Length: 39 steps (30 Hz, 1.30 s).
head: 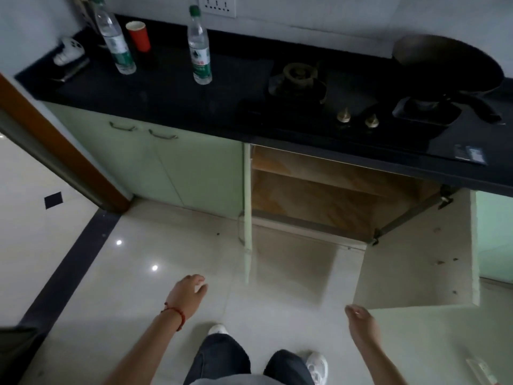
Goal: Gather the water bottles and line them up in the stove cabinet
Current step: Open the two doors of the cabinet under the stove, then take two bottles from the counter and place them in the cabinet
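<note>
- While both doors of the stove cabinet stand open below the burners, no bottle is seen inside it; only bare wooden shelves are shown.
- Two water bottles are seen upright on the dark worktop, to the left of the stove: the left bottle stands just beside a red cup, and the right bottle stands apart from it, nearer to the burner.
- The left hand is held low over the floor, its fingers relaxed and slightly spread, and nothing is held in it.
- The right hand is found just beside the lower corner of the open right door, with fingers loosely bent and empty; whether the door is touched cannot be told.
- The step in hand is judged to be the gathering: the cabinet is prepared, but no bottle is taken yet.
- For the next move, a reach up and to the left is called for, so that each bottle is gripped round its body.
- Care should be given to the red cup, which could be knocked when the left bottle is taken.
</note>
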Tool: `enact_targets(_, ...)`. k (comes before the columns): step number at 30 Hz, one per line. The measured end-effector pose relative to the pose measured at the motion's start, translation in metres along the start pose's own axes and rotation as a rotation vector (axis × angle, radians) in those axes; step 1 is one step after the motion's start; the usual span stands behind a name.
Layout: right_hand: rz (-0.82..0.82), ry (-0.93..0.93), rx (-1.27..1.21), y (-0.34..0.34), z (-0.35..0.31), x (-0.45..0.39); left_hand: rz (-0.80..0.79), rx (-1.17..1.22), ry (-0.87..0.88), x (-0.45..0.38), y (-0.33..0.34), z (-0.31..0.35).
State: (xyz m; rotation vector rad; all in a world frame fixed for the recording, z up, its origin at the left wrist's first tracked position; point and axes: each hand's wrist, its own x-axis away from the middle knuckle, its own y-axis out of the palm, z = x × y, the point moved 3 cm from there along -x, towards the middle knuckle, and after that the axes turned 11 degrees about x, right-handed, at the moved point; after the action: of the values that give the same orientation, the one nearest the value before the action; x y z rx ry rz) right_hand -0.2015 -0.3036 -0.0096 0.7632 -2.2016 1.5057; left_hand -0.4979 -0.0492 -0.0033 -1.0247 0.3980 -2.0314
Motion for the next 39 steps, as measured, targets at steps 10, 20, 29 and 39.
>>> enact_targets(10, -0.143, -0.502, 0.163, 0.079, -0.213, 0.090, 0.033, -0.054, 0.024, -0.021, -0.129, -0.048)
enact_targets(20, -0.232, -0.637, 0.277, 0.119, -0.334, 0.088, 0.050, 0.071, -0.166, -0.049, -0.185, -0.079)
enact_targets(29, -0.183, -0.633, 0.083, 0.118, -0.477, 0.027, 0.101, 0.096, -0.151, -0.163, -0.267, -0.018)
enact_targets(39, 0.035, -0.640, -0.156, 0.084, -0.649, -0.032, 0.270, 0.343, 0.022, -0.302, -0.397, 0.085)
